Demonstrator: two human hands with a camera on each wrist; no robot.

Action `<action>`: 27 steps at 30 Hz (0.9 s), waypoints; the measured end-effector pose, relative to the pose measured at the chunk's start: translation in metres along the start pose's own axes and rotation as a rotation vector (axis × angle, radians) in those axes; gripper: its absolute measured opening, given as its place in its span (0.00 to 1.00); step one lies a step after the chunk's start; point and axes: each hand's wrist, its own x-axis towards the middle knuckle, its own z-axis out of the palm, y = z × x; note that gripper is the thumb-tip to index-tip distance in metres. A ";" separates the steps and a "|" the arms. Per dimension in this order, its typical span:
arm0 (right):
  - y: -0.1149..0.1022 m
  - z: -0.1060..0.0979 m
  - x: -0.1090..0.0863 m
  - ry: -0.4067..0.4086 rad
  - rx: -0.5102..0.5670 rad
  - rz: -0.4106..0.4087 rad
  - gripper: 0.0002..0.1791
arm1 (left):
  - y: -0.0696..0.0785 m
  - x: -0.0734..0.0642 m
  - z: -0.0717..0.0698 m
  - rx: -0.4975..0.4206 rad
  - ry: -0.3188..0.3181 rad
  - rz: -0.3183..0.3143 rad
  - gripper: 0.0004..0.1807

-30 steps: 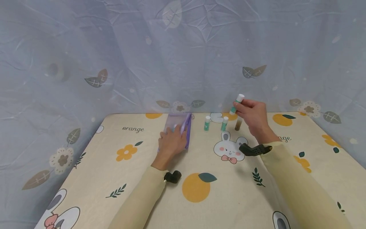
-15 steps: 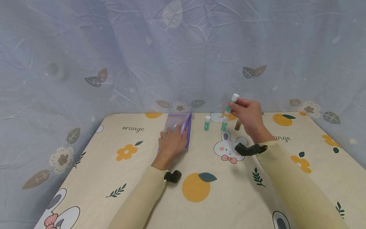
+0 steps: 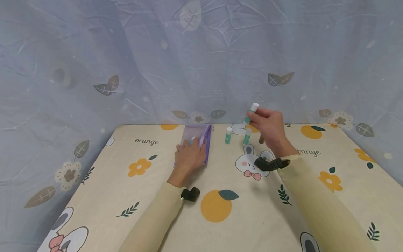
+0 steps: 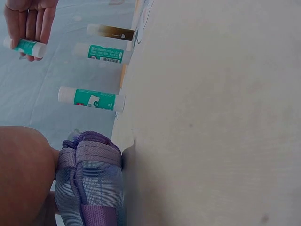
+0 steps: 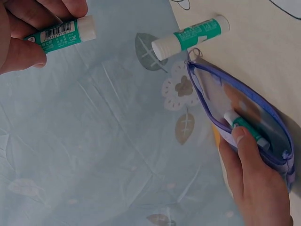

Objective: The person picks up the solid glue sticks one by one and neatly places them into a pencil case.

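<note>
My right hand [image 3: 271,128] pinches a green-and-white glue stick [image 3: 254,107] between thumb and fingers, tilted and raised above the table. To its left, my left hand [image 3: 190,154] holds a purple zipper pouch [image 3: 208,145] by its side. In the right wrist view the pouch mouth gapes, with the left thumb at its rim and another glue stick [image 5: 251,133] lying inside. Two more glue sticks, a nearer-left one [image 3: 228,135] and a right one [image 3: 247,137], stand upright between the hands. Beside them is a brown tube [image 4: 113,32], partly covered by my right hand in the head view.
A cream tablecloth [image 3: 252,217] printed with oranges, flowers and rabbits covers the table. Its far edge meets a blue-grey patterned curtain [image 3: 201,63] right behind the pouch and sticks. Each wrist wears a dark camera mount.
My right hand has moved left with the glue stick, from over the brown tube to over the right standing stick. My left hand and the pouch stay in place.
</note>
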 end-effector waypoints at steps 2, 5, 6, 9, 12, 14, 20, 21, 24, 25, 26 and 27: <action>-0.001 0.002 0.000 -0.001 0.005 -0.001 0.30 | 0.000 0.000 -0.001 0.002 -0.003 -0.001 0.33; -0.002 0.007 0.000 -0.001 0.001 -0.003 0.30 | 0.000 0.000 -0.001 0.003 0.000 0.001 0.33; -0.002 0.009 -0.001 -0.001 -0.005 -0.004 0.29 | 0.000 0.000 -0.001 0.003 0.001 0.002 0.33; -0.003 0.013 -0.001 -0.006 -0.005 -0.004 0.29 | 0.000 0.001 -0.001 0.003 0.005 0.005 0.32; -0.004 0.016 -0.001 -0.018 0.003 -0.005 0.29 | -0.001 0.001 -0.001 0.006 0.004 0.006 0.32; -0.004 0.018 -0.002 -0.028 0.015 -0.006 0.29 | -0.001 0.001 -0.001 0.009 0.004 0.008 0.32; -0.004 0.023 -0.003 -0.050 0.018 -0.003 0.29 | 0.000 0.001 -0.001 0.011 0.009 0.010 0.33; -0.004 0.024 -0.003 -0.052 0.017 -0.001 0.29 | 0.000 0.000 -0.001 0.010 0.009 0.009 0.33; -0.003 0.027 -0.003 -0.050 0.019 0.008 0.28 | 0.001 0.000 -0.001 0.006 0.007 0.007 0.33; -0.003 0.028 -0.003 -0.048 0.019 0.010 0.28 | 0.000 0.000 -0.001 0.007 0.006 0.006 0.33; -0.002 0.029 -0.002 -0.048 0.019 0.012 0.28 | 0.000 0.000 0.000 0.007 0.004 0.004 0.33; -0.002 0.030 -0.002 -0.045 0.017 0.015 0.28 | 0.000 0.000 0.000 0.009 0.003 0.003 0.33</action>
